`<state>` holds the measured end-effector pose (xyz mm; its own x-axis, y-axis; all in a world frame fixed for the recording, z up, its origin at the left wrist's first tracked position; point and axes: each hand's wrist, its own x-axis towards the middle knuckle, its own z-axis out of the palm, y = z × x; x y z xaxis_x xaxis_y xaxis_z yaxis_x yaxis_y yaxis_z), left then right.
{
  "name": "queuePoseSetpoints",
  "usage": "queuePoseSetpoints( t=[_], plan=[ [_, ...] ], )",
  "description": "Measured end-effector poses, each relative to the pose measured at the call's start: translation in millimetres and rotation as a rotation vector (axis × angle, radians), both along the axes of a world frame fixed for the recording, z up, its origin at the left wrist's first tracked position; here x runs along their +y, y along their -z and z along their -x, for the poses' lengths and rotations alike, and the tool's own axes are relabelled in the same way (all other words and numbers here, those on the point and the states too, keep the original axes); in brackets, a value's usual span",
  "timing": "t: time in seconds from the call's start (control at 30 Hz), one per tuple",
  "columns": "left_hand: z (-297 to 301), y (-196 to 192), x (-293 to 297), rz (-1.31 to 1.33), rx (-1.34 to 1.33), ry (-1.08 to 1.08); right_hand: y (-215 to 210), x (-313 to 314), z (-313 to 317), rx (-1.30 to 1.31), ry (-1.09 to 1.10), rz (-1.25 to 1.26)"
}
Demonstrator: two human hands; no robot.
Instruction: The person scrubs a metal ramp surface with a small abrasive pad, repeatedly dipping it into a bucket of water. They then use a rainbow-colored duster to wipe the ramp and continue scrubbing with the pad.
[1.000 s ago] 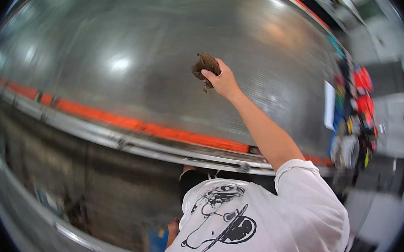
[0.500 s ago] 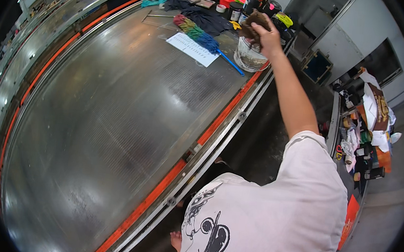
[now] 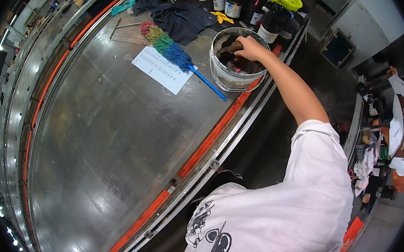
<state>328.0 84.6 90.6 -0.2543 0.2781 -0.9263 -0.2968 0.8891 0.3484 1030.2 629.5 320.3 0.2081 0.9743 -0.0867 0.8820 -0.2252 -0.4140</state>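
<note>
My right hand [image 3: 253, 50] reaches down into a grimy white plastic bucket [image 3: 233, 84], its fingers closed round a dark brown sponge-like piece [image 3: 232, 47]. The piece is partly hidden by the fingers and sits below the bucket's rim. The bucket stands on the far right corner of a large grey metal table [image 3: 115, 133], and its inside is dark and stained, with a small pink bit near the bottom. Left of the bucket lies a multicoloured duster [image 3: 168, 46] with a blue handle, resting across a white printed sheet [image 3: 168, 77]. My left hand is out of view.
Behind the bucket are a dark cloth [image 3: 182, 18], a yellow glove [image 3: 222, 17] and several ink jars [image 3: 233, 8]. An orange strip [image 3: 210, 141] and a metal rail [image 3: 214, 164] edge the table. A cluttered shelf [image 3: 367, 155] stands at the right.
My right hand has lowered the brown sponge-like piece from above the bucket into it. The view has shifted nearer to the bucket and the duster.
</note>
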Motion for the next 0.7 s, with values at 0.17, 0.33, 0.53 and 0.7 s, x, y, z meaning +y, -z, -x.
queuePoseSetpoints(
  t=[0.17,0.33,0.53,0.7],
  plan=[
    [-12,-24,-10,0.021,0.057,0.005,37,32,-8,-0.192,-0.082,0.253],
    [-27,-35,-32,0.047,0.081,-0.032,68,56,-14,-0.427,-0.269,0.536],
    [-61,-37,-90,0.042,0.060,-0.130,-8,51,6,-0.290,-0.245,0.335],
    [-72,-38,-132,0.005,0.055,-0.070,-36,2,-39,-0.061,-0.355,-0.064]
  ],
)
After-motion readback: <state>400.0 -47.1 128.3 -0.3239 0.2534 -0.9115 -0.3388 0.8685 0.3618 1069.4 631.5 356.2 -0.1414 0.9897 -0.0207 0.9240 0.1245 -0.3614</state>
